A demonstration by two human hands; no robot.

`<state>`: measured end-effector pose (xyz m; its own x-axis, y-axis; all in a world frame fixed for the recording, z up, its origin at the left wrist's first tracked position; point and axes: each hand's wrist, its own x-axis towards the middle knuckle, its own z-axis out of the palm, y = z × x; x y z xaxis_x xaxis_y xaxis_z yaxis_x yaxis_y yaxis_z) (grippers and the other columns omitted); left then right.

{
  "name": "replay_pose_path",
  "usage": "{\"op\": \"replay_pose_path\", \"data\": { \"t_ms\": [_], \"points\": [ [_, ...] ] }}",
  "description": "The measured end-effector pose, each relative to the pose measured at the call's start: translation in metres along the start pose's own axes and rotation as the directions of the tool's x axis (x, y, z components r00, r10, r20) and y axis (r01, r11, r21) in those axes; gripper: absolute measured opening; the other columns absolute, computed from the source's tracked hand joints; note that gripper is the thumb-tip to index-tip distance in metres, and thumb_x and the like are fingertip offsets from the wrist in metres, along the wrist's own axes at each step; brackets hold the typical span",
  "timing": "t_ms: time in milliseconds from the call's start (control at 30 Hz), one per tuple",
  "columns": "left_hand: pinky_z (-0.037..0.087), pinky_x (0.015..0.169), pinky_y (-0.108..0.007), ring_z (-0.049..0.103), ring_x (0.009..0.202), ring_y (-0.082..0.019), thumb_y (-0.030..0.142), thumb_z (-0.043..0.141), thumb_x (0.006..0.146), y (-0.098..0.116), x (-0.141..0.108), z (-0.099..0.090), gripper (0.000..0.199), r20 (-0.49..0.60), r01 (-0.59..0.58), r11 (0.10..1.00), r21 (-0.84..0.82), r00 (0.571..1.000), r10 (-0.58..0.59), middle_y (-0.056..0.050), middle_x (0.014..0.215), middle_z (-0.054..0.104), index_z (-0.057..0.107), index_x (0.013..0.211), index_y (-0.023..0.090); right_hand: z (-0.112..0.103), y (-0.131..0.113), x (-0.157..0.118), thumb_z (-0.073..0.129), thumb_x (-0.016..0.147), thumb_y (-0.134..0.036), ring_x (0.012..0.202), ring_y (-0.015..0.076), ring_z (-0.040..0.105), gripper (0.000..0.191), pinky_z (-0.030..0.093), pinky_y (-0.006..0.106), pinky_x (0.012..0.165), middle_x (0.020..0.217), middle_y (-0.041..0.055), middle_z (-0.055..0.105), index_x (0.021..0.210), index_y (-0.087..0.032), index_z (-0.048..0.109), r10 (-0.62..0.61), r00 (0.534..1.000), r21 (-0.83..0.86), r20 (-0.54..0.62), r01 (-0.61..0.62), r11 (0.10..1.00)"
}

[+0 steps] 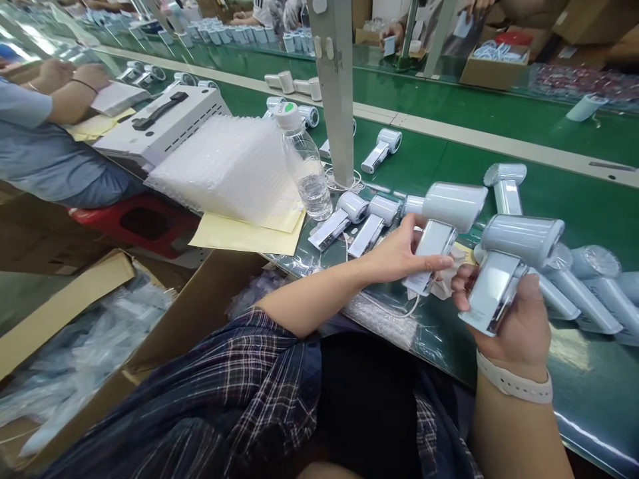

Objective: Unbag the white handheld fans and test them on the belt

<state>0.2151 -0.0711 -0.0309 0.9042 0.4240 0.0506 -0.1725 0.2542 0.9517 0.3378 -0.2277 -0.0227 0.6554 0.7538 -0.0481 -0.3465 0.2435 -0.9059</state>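
Note:
My left hand is closed around the handle of a pale blue hair dryer, thumb lying across the handle's front. My right hand grips a second pale blue hair dryer by its handle, with the barrel uppermost. Both are held side by side above the bench edge, barrels close together. Just left of my left hand, two similar hair dryers lie on the bench. Several more hair dryers rest in a row by my right hand, partly hidden behind it.
A water bottle stands near a metal post. Left of it, bubble-wrap sheets lie on yellow paper. A carton with clear bags stands below. A co-worker sits at left. The green conveyor carries more dryers.

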Motion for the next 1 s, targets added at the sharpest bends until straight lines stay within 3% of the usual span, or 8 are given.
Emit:
{"op": "replay_pose_path", "data": {
  "t_ms": [133, 200, 400, 500, 600, 700, 833, 1000],
  "points": [
    [0.054, 0.065, -0.036, 0.068, 0.067, -0.019, 0.074, 0.065, 0.091, -0.001, -0.005, 0.002, 0.063, 0.006, 0.028, 0.999, 0.023, 1.0, -0.028, -0.001, 0.092, 0.068, 0.036, 0.12, 0.026, 0.001, 0.002, -0.003, 0.074, 0.085, -0.071, 0.108, 0.0319, 0.075, 0.053, 0.067, 0.045, 0.082, 0.118, 0.0126, 0.078, 0.107, -0.023, 0.082, 0.046, 0.998, 0.014, -0.038, -0.046, 0.999],
    [0.055, 0.069, -0.037, 0.066, 0.071, -0.019, 0.074, 0.06, 0.093, 0.0, -0.008, 0.001, 0.059, -0.017, -0.023, 0.998, 0.059, 1.0, 0.024, -0.001, 0.091, 0.067, 0.04, 0.12, 0.025, 0.003, 0.002, -0.006, 0.078, 0.083, -0.067, 0.115, 0.0322, 0.074, 0.05, 0.067, 0.046, 0.086, 0.131, 0.0109, 0.075, 0.112, -0.026, 0.081, 0.038, 0.999, 0.019, -0.035, -0.038, 0.999],
    [0.055, 0.076, -0.036, 0.071, 0.083, -0.022, 0.067, 0.068, 0.092, 0.005, -0.011, 0.001, 0.059, 0.084, -0.051, 0.997, -0.057, 0.995, 0.056, -0.003, 0.097, 0.07, 0.041, 0.125, 0.026, 0.005, -0.001, -0.011, 0.078, 0.089, -0.05, 0.099, 0.032, 0.077, 0.03, 0.067, 0.049, 0.08, 0.116, 0.0139, 0.079, 0.1, -0.022, 0.081, -0.058, 0.997, -0.016, -0.041, 0.057, 0.998],
    [0.055, 0.084, -0.036, 0.072, 0.097, -0.023, 0.06, 0.079, 0.086, 0.008, -0.009, 0.004, 0.061, 0.114, -0.045, 0.988, -0.146, 0.992, 0.062, -0.006, 0.105, 0.071, 0.047, 0.123, 0.024, 0.008, -0.005, -0.009, 0.074, 0.09, -0.048, 0.1, 0.0315, 0.075, 0.029, 0.066, 0.05, 0.081, 0.11, 0.012, 0.078, 0.106, -0.024, 0.08, -0.047, 0.996, 0.038, -0.081, 0.051, 0.998],
    [0.056, 0.088, -0.038, 0.072, 0.097, -0.023, 0.058, 0.089, 0.076, 0.012, -0.007, 0.007, 0.063, 0.207, 0.054, 0.976, -0.21, 0.978, -0.01, -0.008, 0.101, 0.071, 0.057, 0.114, 0.018, 0.01, -0.009, -0.005, 0.07, 0.087, -0.051, 0.08, 0.0251, 0.068, 0.031, 0.062, 0.043, 0.067, 0.089, 0.007, 0.07, 0.103, -0.025, 0.077, 0.05, 0.999, 0.084, -0.004, -0.05, 0.995],
    [0.056, 0.078, -0.036, 0.07, 0.083, -0.02, 0.061, 0.091, 0.074, 0.011, -0.006, 0.01, 0.069, 0.293, 0.148, 0.962, -0.231, 0.953, -0.076, -0.007, 0.094, 0.07, 0.059, 0.115, 0.016, 0.01, -0.01, -0.004, 0.066, 0.086, -0.051, 0.066, 0.0202, 0.058, 0.027, 0.054, 0.036, 0.057, 0.076, 0.0045, 0.06, 0.087, -0.024, 0.07, 0.057, 0.993, 0.064, 0.1, -0.063, 0.996],
    [0.057, 0.076, -0.032, 0.069, 0.083, -0.017, 0.068, 0.086, 0.077, 0.004, -0.005, 0.012, 0.078, 0.266, 0.134, 0.959, -0.249, 0.962, -0.066, -0.01, 0.108, 0.072, 0.055, 0.13, 0.019, 0.009, -0.009, -0.004, 0.059, 0.09, -0.056, 0.068, 0.0216, 0.061, 0.038, 0.052, 0.035, 0.055, 0.077, 0.0076, 0.06, 0.08, -0.021, 0.069, 0.028, 0.992, 0.014, 0.127, -0.03, 0.999],
    [0.06, 0.084, -0.038, 0.074, 0.094, -0.021, 0.065, 0.077, 0.089, 0.0, -0.005, 0.008, 0.071, 0.21, 0.139, 0.938, -0.317, 0.975, -0.074, -0.01, 0.119, 0.073, 0.05, 0.141, 0.025, 0.005, -0.01, -0.005, 0.067, 0.086, -0.059, 0.069, 0.0218, 0.061, 0.038, 0.049, 0.034, 0.05, 0.084, 0.0073, 0.063, 0.091, -0.022, 0.075, 0.018, 0.995, 0.048, 0.103, -0.023, 0.999]
  ]
}}
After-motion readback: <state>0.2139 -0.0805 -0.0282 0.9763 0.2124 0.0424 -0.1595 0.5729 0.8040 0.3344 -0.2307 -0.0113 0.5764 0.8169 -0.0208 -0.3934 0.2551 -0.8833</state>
